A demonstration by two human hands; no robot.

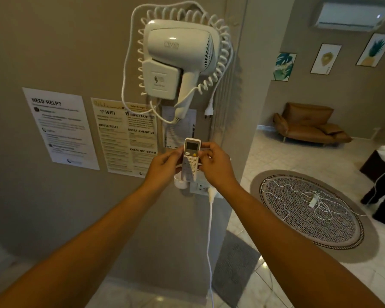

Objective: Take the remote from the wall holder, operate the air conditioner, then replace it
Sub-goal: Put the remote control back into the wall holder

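Note:
A white remote [191, 154] with a small screen and a yellow button stands upright against the wall, its lower end in the white wall holder [180, 182]. My left hand [162, 164] pinches its left edge and my right hand [216, 164] pinches its right edge, both at mid height. The white air conditioner [351, 17] hangs high on the far wall at the upper right.
A white wall-mounted hair dryer [180, 56] with a coiled cord hangs above the remote. Paper notices [60, 127] are stuck to the wall on the left. A socket [201, 187] with a white plug and cable sits below the holder. A round rug [309, 210] and brown sofa [309, 123] lie to the right.

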